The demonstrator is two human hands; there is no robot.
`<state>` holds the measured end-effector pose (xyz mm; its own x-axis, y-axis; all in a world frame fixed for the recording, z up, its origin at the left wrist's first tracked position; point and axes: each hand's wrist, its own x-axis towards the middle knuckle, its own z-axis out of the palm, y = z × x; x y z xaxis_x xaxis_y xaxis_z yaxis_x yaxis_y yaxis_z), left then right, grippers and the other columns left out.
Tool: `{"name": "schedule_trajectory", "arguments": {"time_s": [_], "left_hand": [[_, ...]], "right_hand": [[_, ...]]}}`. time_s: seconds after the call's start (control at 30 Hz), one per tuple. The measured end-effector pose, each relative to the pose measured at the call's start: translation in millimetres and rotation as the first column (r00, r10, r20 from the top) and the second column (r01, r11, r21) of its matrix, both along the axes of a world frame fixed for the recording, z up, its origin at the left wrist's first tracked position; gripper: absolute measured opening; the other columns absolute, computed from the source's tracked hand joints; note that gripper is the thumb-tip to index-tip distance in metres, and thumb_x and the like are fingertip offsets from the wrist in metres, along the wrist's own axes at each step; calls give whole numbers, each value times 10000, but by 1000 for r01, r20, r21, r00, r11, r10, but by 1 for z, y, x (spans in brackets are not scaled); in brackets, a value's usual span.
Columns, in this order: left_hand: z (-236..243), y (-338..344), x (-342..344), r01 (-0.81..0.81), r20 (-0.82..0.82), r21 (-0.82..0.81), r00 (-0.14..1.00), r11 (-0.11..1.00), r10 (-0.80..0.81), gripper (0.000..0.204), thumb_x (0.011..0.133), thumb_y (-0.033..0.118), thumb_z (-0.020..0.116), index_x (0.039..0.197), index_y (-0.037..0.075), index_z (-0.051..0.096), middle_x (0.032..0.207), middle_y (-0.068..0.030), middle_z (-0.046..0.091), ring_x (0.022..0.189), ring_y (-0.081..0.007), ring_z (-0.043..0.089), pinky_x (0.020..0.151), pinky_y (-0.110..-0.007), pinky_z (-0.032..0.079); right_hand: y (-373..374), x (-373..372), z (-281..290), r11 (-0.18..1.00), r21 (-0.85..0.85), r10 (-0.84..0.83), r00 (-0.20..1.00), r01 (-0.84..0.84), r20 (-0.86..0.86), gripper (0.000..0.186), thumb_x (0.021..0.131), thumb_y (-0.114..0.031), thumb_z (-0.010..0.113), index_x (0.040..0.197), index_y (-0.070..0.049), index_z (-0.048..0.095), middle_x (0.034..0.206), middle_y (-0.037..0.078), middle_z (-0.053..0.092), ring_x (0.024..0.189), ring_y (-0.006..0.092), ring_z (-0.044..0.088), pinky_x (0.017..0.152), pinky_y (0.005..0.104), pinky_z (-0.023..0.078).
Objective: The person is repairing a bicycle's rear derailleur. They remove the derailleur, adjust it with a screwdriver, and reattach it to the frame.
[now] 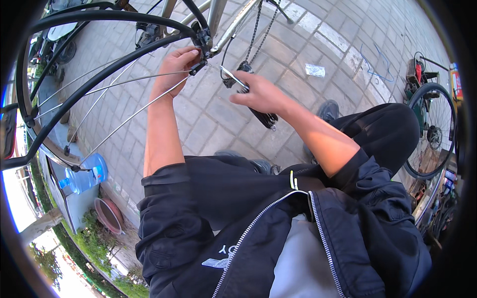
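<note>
Paving (194, 130) is overhung by a bicycle frame (233, 29), its dark fitting (202, 37) touched by the left hand (176, 67), whose grip cannot be judged. A folding tool (263, 118) is clamped in the right hand (261, 93). Adjustment seems under way; careful tool alignment seems called for.

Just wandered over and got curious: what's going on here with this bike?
A person is working low beside a bicycle. The left hand has its fingers at a dark fitting near the end of a frame tube. The right hand holds a dark-bodied tool, its silver shaft pointing toward that fitting; contact is unclear. A spoked wheel stands off to the right.
</note>
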<state>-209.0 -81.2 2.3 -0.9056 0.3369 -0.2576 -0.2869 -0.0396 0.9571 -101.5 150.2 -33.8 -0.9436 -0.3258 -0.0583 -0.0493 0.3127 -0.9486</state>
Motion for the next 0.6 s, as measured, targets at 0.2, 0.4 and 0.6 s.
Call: {"name": "schedule_trajectory", "arguments": {"time_s": [0.2,0.4,0.6], "left_hand": [[3,7,0,-2,57,73,998,997,-2,242,982,114,590,1116,-75,657,1003,-107,697,902,-158,657,891,-282,518],[2,15,1,13,98,113,995,993,-24,238,1002,109,557,1102,-90,642,977,-121,692,882,-165,675,854,-287,567],[-4,9,0,39,82,124,995,992,-50,233,1002,93,568,1124,-94,635,1000,-124,692,888,-160,690,859,-272,583]], "right_hand": [[-9,-27,24,995,99,7,1000,-7,1,622,775,-278,696,1307,22,578,1078,262,680,1002,370,656,911,406,506],[-15,-35,9,995,101,-20,999,23,-35,651,777,-295,714,1315,41,569,1103,268,673,1034,361,648,924,405,488],[-16,-41,23,992,119,33,999,-32,-9,663,783,-317,698,1329,35,566,1176,274,658,1109,375,629,975,404,471]]}}
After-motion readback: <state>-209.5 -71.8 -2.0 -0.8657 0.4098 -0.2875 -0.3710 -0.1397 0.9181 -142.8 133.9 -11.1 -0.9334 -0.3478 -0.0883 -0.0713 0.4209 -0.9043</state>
